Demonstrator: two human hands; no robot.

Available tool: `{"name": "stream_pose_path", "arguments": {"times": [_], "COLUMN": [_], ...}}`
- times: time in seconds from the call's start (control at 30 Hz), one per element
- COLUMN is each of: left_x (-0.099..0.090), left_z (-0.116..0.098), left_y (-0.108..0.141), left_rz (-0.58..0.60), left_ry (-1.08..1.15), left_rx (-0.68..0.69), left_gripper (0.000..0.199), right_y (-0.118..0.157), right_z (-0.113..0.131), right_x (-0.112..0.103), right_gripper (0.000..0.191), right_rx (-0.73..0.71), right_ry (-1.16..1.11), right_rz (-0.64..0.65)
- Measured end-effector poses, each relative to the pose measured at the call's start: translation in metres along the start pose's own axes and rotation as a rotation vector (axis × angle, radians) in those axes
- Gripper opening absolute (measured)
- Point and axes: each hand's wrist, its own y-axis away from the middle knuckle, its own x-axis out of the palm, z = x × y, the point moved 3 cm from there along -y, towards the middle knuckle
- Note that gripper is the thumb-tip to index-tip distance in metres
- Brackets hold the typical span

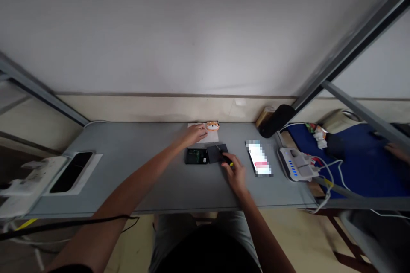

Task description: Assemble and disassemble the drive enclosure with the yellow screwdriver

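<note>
My right hand [236, 173] is closed around a screwdriver [226, 161] with a black and yellow handle. Its thin shaft points up and left, over a flat dark cover [213, 153]. Left of that cover and close against it lies an open black case [196, 156] with a green circuit board showing inside. Farther back, my left hand [196, 133] is over a sheet of white paper [211, 137], fingers drawn together; anything between them is too small to make out. Just right of those fingers is an orange and white animal-face item [212, 126].
A lit phone [259, 158] lies on the grey table [153, 192] to the right, near a power strip [296, 164] with cables. A black cylinder [277, 120] stands behind. At left, a dark phone [72, 172] rests on white paper. Another person's hand [397, 152] shows far right.
</note>
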Motion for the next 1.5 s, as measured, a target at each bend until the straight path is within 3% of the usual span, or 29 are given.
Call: {"name": "stream_pose_path", "arguments": {"times": [0.13, 0.27, 0.43, 0.53, 0.7, 1.1, 1.33, 1.5], "left_x": [-0.003, -0.011, -0.003, 0.003, 0.006, -0.004, 0.004, 0.01], "left_z": [-0.006, -0.023, -0.052, -0.055, -0.05, -0.065, -0.109, -0.114], "left_y": [0.009, 0.039, 0.09, 0.107, 0.111, 0.087, 0.126, 0.148], "left_rz": [0.007, -0.039, -0.022, -0.019, -0.032, -0.088, -0.071, -0.017], "left_ry": [0.013, 0.015, 0.033, 0.04, 0.067, 0.138, 0.118, 0.076], "left_rx": [-0.006, -0.066, -0.123, -0.194, -0.274, -0.245, -0.213, -0.201], "left_gripper": [0.015, 0.025, 0.066, 0.069, 0.072, 0.069, 0.055, 0.05], "right_y": [0.002, 0.003, -0.001, -0.003, -0.005, -0.007, -0.01, -0.011], "right_z": [0.001, 0.001, 0.001, 0.001, 0.002, 0.006, 0.006, 0.007], "right_x": [0.004, 0.007, 0.013, 0.014, 0.01, 0.008, 0.014, 0.017], "right_gripper": [0.026, 0.026, 0.031, 0.031, 0.028, 0.029, 0.032, 0.032], "right_rx": [-0.065, -0.104, -0.17, -0.193, -0.131, -0.085, -0.093, -0.128], "right_ry": [0.097, 0.128, 0.205, 0.265, 0.301, 0.324, 0.308, 0.316], "right_rz": [0.062, 0.06, 0.034, 0.026, -0.004, -0.025, -0.002, -0.001]}}
